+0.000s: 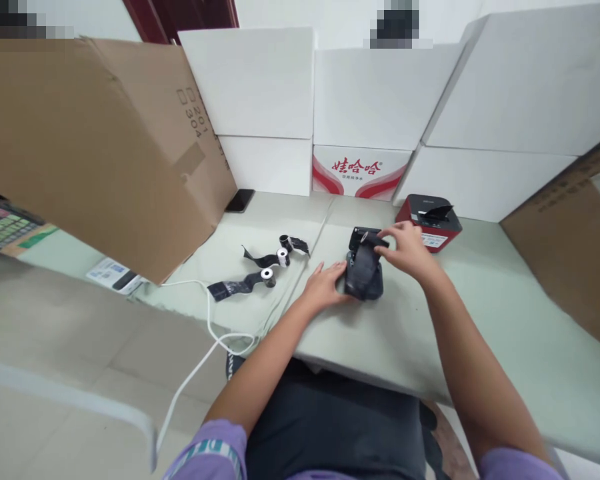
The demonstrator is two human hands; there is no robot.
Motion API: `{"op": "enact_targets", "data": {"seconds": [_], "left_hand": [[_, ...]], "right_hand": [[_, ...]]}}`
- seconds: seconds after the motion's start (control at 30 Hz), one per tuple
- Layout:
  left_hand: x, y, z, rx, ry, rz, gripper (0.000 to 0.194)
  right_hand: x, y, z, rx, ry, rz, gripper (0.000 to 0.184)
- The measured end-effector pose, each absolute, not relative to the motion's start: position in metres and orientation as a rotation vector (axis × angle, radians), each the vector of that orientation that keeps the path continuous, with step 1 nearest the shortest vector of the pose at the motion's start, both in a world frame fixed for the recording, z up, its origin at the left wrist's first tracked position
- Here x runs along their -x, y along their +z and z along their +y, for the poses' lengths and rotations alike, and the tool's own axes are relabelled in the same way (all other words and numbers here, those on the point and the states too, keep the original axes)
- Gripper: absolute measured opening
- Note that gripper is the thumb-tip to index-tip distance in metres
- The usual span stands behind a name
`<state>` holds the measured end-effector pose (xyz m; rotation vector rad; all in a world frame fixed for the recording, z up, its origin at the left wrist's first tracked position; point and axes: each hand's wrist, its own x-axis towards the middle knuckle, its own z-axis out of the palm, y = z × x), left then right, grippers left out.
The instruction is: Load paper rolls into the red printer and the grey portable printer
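Observation:
A small black device like a portable printer point(364, 283) sits on the table with its lid raised. My left hand point(325, 285) lies against its left side, fingers stretched and thumb at the front corner. Above it, my right hand point(405, 247) pinches a roll of black paper point(375, 240) between thumb and fingers. A wide black strip hangs from this roll across the device and hides much of its inside. To the left lie three more small rolls with black strips: a near roll point(267, 277), a middle roll point(283, 257) and a far roll point(286, 243).
Behind my right hand stands a red and black box-shaped machine point(427, 217) with a black strip on top. White boxes point(265, 163) line the back; brown cartons point(145, 133) flank the table. A dark phone point(240, 200) lies at the back left. A white cable point(209, 313) loops off the front edge.

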<state>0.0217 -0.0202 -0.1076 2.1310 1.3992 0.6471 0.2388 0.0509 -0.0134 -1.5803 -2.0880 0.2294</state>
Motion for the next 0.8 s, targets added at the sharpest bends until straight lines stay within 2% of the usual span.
{"op": "enact_targets", "data": {"seconds": [0.1, 0.27, 0.4, 0.57, 0.67, 0.8], "left_hand": [[-0.021, -0.107, -0.019, -2.147, 0.648, 1.387, 0.094], [-0.022, -0.103, -0.018, -2.114, 0.552, 1.429, 0.107], [-0.022, -0.098, -0.018, -2.122, 0.516, 1.419, 0.103], [-0.02, -0.098, -0.018, -2.158, 0.558, 1.417, 0.071], [-0.019, -0.1, -0.016, -2.221, 0.514, 1.426, 0.059], [-0.02, -0.101, -0.015, -2.212, 0.51, 1.412, 0.063]], "right_hand": [[-0.219, 0.005, 0.053, 1.356, 0.34, -1.864, 0.03], [-0.141, 0.016, 0.073, 1.177, 0.604, -1.795, 0.055], [-0.088, 0.0, 0.103, 1.18, 0.468, -1.848, 0.046], [-0.055, -0.035, 0.119, 1.454, 0.344, -2.028, 0.038], [-0.047, -0.051, 0.117, 1.609, 0.305, -2.209, 0.036], [-0.049, -0.046, 0.114, 1.692, 0.311, -2.314, 0.04]]}}
